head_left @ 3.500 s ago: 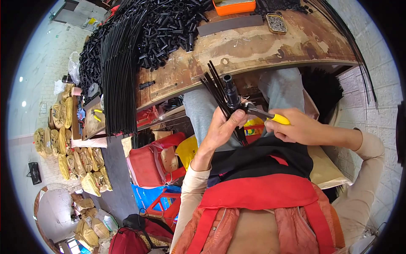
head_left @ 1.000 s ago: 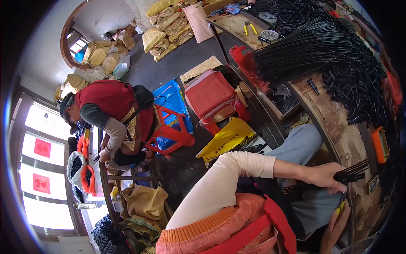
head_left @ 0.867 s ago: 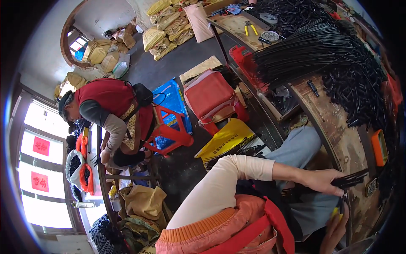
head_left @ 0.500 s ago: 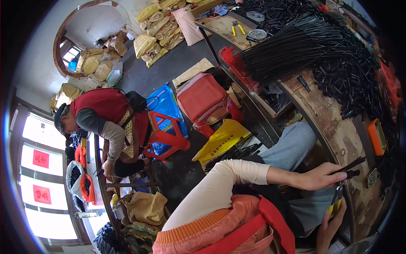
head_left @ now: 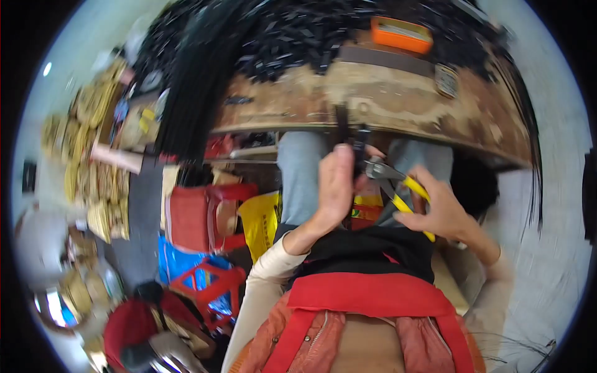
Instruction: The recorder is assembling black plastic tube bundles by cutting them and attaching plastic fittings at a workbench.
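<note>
My left hand (head_left: 336, 183) is closed around a bundle of thin black strips (head_left: 341, 121) and a short black tubular piece (head_left: 360, 138). Both stick up past the fingers, in front of the table edge. In my right hand (head_left: 446, 211) are pliers (head_left: 403, 191) with grey metal jaws and yellow handles, the handles spread apart. The jaws lie right beside the left fingers, close to the black piece. Motion blur hides whether they touch it.
Heaps of black parts (head_left: 292, 43) cover the back of the wooden table (head_left: 385, 93). Long black strands (head_left: 199, 81) hang over its left side. An orange box (head_left: 402, 34) lies on top. A red stool (head_left: 208, 286) and a bent-over person (head_left: 146, 329) are at lower left.
My view has swung from the left to face the table squarely. Both hands now show in the middle, still holding the black pieces and the pliers.
</note>
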`<control>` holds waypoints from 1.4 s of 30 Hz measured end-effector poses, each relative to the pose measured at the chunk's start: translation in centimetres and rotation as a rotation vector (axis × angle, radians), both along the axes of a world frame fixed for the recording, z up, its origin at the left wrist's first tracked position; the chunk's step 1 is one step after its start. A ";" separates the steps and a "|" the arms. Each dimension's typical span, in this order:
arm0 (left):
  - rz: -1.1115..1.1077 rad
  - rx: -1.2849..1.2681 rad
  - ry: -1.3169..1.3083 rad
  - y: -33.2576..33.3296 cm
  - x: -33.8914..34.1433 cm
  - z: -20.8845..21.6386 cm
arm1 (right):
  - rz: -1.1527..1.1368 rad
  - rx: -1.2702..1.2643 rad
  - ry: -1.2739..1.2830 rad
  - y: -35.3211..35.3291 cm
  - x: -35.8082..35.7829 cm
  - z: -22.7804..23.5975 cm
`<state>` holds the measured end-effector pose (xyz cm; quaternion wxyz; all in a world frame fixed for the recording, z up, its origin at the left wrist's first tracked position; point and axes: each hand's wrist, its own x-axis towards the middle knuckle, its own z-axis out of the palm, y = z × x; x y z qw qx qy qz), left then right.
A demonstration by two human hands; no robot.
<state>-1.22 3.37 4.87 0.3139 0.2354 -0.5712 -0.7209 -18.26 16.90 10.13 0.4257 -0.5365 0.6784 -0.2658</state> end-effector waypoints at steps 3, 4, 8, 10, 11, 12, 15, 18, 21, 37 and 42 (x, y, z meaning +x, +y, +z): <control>0.055 -0.056 0.012 0.8 -1.1 -0.4 | -0.086 -0.667 0.468 0.4 -0.5 -2.0; 0.026 -0.063 0.011 0.8 -1.4 -0.3 | -0.059 -0.672 0.567 0.7 -0.8 -1.9; -0.091 0.028 0.029 0.7 -1.0 -0.8 | 0.024 0.400 -0.626 1.0 -1.3 0.1; -0.310 0.046 0.109 0.3 -0.4 -1.0 | 0.129 0.412 -0.743 1.1 -0.4 -2.2; -0.295 0.047 0.097 0.2 -0.4 -0.9 | 0.036 0.253 -0.595 1.5 1.1 -2.9; -0.293 0.052 0.094 0.1 -0.4 -1.1 | -0.055 0.095 -0.442 1.6 2.0 -3.2; -0.148 0.063 0.079 0.3 -0.2 -1.3 | -0.064 0.146 -0.504 1.1 1.7 -3.2; -0.151 0.063 0.077 0.3 0.3 -1.7 | -0.048 0.153 -0.536 1.0 1.7 -2.9; -0.118 0.106 0.078 0.5 0.2 -1.6 | -0.008 0.170 -0.629 0.9 1.4 -2.3; -0.260 0.235 0.124 1.0 0.6 -1.6 | 0.060 0.423 -0.862 1.8 0.9 -1.1; -0.086 0.022 0.050 -0.7 -0.9 -0.2 | -0.078 -0.356 0.077 0.8 -1.8 -3.0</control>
